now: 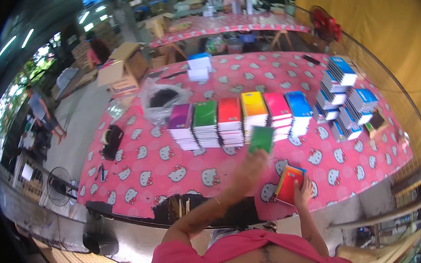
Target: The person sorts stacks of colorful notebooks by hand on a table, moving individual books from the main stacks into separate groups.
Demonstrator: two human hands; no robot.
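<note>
My left hand (pixel 256 160), slightly smeared by motion, is closed on a green notebook (pixel 261 138). That notebook is raised in front of the yellow notebook stack (pixel 253 103) and partly covers it. My right hand (pixel 303 192) grips the right side of a red spiral notebook (pixel 290 184) near the front table edge, with yellow and blue edges showing beneath it. Side by side across the table stand a purple stack (pixel 180 116), a green stack (pixel 204 114), a red stack (pixel 228 112), a pink stack (pixel 277 106) and a blue stack (pixel 299 105) of notebooks.
Several blue notebook piles (pixel 341 72) stand at the right. A plastic bag (pixel 160 103), a black tape dispenser (pixel 112 141) and an open carton (pixel 124 71) are at the left. A small white-and-blue pile (pixel 198 67) sits at the back. Other people are farther off.
</note>
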